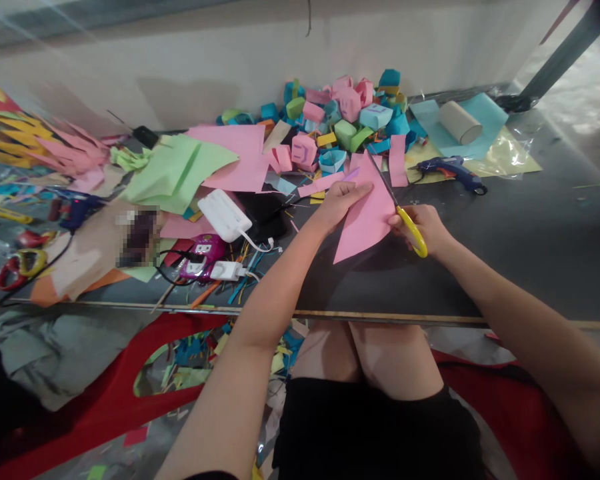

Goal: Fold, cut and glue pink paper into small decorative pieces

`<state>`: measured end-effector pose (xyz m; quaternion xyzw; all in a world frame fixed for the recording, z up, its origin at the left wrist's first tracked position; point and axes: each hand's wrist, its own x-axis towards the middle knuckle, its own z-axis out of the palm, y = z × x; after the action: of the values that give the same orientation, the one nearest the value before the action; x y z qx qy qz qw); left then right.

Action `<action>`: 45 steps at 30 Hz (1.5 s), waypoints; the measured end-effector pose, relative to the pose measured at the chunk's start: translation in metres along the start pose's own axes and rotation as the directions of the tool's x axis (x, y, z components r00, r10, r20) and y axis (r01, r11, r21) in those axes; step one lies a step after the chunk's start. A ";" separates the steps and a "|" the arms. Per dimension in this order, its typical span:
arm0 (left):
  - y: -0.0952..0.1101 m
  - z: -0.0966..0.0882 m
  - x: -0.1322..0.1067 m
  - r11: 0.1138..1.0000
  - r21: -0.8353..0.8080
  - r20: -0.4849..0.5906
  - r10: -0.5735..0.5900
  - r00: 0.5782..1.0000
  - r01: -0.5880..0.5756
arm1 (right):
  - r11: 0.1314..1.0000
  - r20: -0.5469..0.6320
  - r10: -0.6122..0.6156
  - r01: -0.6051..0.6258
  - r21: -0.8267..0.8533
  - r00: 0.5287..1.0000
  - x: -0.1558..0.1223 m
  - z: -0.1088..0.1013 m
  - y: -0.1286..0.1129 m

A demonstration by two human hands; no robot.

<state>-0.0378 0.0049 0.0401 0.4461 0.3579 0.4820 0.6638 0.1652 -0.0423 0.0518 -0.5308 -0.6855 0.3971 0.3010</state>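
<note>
Bare arms (235, 387), yellow-handled scissors (406, 219) against pink paper (366, 223)

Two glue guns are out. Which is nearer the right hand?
The nearer glue gun lies by the cardboard tube, just beyond the right hand; the other glue gun lies far to the left.

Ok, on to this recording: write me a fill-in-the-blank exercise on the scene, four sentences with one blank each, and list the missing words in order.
1. The yellow-handled scissors are in the person's ____ hand.
2. The left hand holds a paper sheet whose colour is ____.
3. The cardboard tube lies on a sheet coloured ____.
4. The glue gun near the tube has a body that is mostly ____.

Missing words: right; pink; light blue; blue.
</note>
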 end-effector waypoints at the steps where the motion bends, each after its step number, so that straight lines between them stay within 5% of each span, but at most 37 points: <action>1: 0.000 0.000 0.000 1.000 0.015 0.006 0.008 1.000 -0.009 | 1.000 -0.011 -0.015 0.015 -0.006 1.000 0.000 0.000 0.000; 9: 0.003 0.001 -0.002 0.996 0.075 0.018 0.040 0.999 -0.042 | 0.994 -0.020 0.008 -0.006 0.106 1.000 -0.001 -0.003 0.003; 17: 0.003 0.001 -0.003 0.996 0.084 0.023 0.033 0.999 -0.035 | 0.973 0.060 -0.195 0.185 0.141 0.979 0.000 -0.004 -0.001; 24: 0.001 -0.002 -0.001 0.992 0.119 0.024 0.030 0.999 -0.032 | 0.994 0.021 -0.110 0.110 0.000 0.994 -0.001 -0.005 -0.002; 45: 0.001 0.001 -0.002 0.988 0.147 0.014 0.042 0.999 -0.044 | 0.998 0.066 -0.054 0.053 0.015 0.996 -0.002 -0.003 -0.003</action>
<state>-0.0378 0.0029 0.0419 0.5042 0.3795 0.4660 0.6202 0.1669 -0.0436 0.0557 -0.4968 -0.7064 0.4111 0.2919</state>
